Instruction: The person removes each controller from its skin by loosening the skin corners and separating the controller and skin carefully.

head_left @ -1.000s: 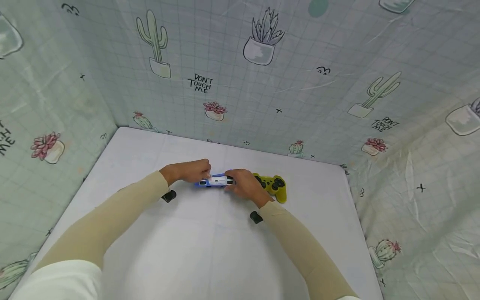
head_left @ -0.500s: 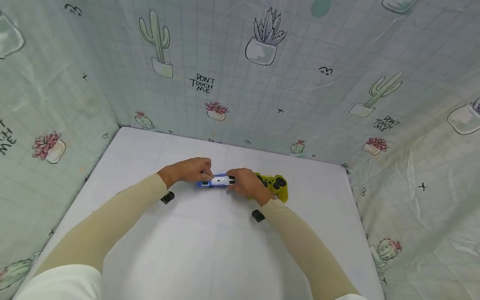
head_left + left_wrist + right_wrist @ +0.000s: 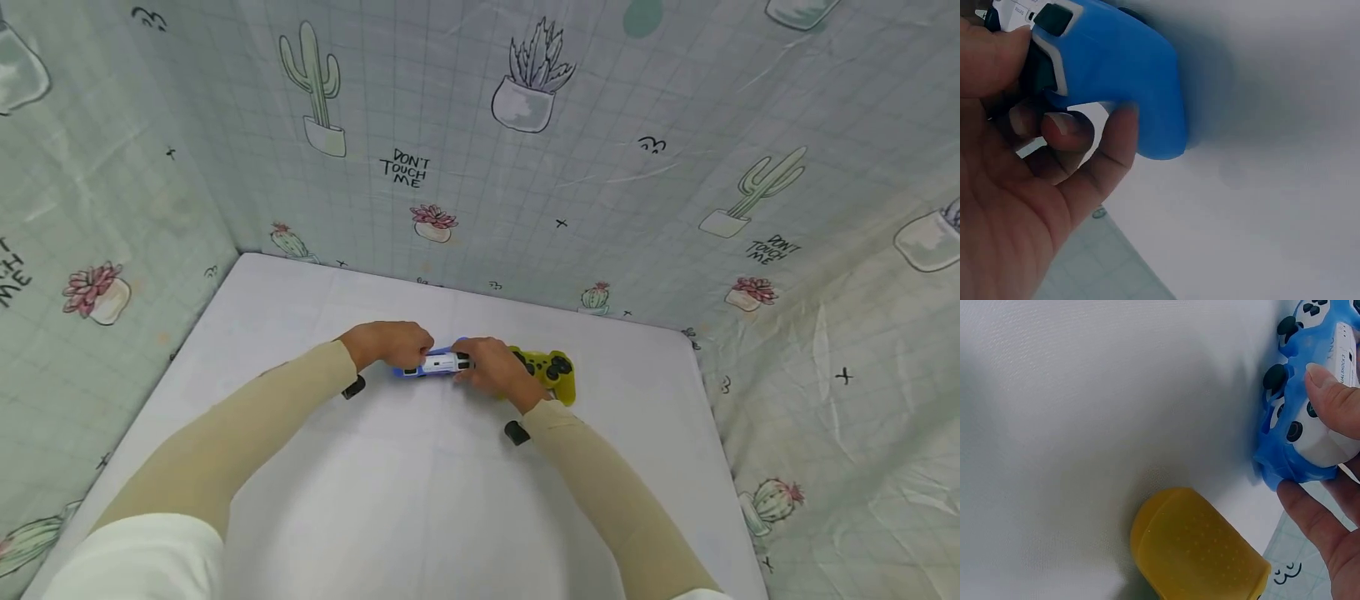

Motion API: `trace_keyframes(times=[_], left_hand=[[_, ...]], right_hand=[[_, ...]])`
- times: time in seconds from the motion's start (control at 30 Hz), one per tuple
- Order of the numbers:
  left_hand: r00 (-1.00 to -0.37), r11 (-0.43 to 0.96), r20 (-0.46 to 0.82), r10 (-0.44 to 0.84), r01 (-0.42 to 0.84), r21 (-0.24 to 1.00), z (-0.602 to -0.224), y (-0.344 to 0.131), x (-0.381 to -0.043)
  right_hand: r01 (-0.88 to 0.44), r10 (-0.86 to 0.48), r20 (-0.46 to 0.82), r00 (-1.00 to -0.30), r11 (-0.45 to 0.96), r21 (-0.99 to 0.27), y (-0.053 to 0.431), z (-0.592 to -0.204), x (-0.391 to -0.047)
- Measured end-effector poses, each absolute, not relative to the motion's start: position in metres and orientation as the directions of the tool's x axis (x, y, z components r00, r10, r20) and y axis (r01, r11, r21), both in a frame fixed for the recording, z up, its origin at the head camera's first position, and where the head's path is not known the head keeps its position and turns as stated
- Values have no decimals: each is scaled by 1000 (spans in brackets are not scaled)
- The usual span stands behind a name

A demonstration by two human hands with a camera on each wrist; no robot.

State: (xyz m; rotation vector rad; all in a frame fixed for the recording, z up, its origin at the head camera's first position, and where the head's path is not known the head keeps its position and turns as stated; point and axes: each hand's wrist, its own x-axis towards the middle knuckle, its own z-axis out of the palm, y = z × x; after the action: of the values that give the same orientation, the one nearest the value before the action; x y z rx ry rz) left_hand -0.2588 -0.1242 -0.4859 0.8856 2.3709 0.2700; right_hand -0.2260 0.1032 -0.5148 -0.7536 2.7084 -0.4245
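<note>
A white game controller [image 3: 442,362] partly wrapped in a blue silicone sleeve [image 3: 1122,56] stays low over the table, its top edge with the dark triggers turned up. My left hand [image 3: 393,343] grips its left end. In the left wrist view the thumb presses near a trigger and fingers curl at the blue handle, one fingertip touching the sleeve. My right hand [image 3: 489,367] holds the other end, thumb [image 3: 1335,403] on the white shell beside the buttons and fingers against the sleeve's end. In the right wrist view, thumbsticks poke through the blue sleeve, while some white shell shows bare.
A yellow-green game controller [image 3: 557,373] with black buttons lies just right of my right hand. The white table [image 3: 420,500] ends at a patterned cloth wall [image 3: 465,233], with cloth on both sides too. A small dark wrist camera [image 3: 516,432] sits under the right sleeve.
My left hand lifted slightly with its finger and thumb extended along the controller, then came down and right onto its left end. My right hand has kept its hold, nearly still.
</note>
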Motion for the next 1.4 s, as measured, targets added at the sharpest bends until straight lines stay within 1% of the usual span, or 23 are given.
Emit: trace_keyframes(times=[0.13,0.3,0.47,0.7,0.77,0.9,1.0,1.07,1.17,1.23,1.33,1.4], left_hand=[[-597,768,-482,641,490,412,-486,-126,-260],[-585,755,-487,648,412,510,-486,-132,-258],[-583,736,-488,650,320,597,-483,-139,-254],[-614,666,-431,662,217,714,-489,-156,-251],[-625,649,-410,664,210,732,-492,-160,-249],[-655,632,-359,665,237,738,-498,-167,-244],[-683,644,-303,664,317,696,-503,-170,-240],[-697,661,-255,670,405,631,-506,-170,-237],[-703,683,-175,689,550,480,-513,-171,-231],[-703,687,-118,701,623,372,-519,-173,-226],[-709,692,-37,705,675,256,-527,-176,-219],[-719,702,-5,695,677,221,-531,-178,-215]], right_hand=[[-444,-533,-208,-820,822,-357,103,-516,-226],[-454,-548,-209,-810,812,-366,101,-513,-225],[-463,-550,-225,-804,817,-344,99,-511,-223],[-419,-513,-246,-823,839,-346,100,-509,-222],[-416,-509,-244,-825,840,-348,100,-510,-222],[-418,-511,-235,-827,838,-351,99,-512,-221],[-409,-504,-230,-833,839,-358,100,-512,-220],[-404,-499,-226,-836,840,-361,101,-511,-219],[-396,-494,-228,-839,843,-365,103,-511,-218],[-391,-489,-231,-841,845,-365,103,-511,-218],[-386,-486,-228,-844,844,-371,103,-511,-219],[-397,-497,-225,-838,838,-374,102,-511,-221]])
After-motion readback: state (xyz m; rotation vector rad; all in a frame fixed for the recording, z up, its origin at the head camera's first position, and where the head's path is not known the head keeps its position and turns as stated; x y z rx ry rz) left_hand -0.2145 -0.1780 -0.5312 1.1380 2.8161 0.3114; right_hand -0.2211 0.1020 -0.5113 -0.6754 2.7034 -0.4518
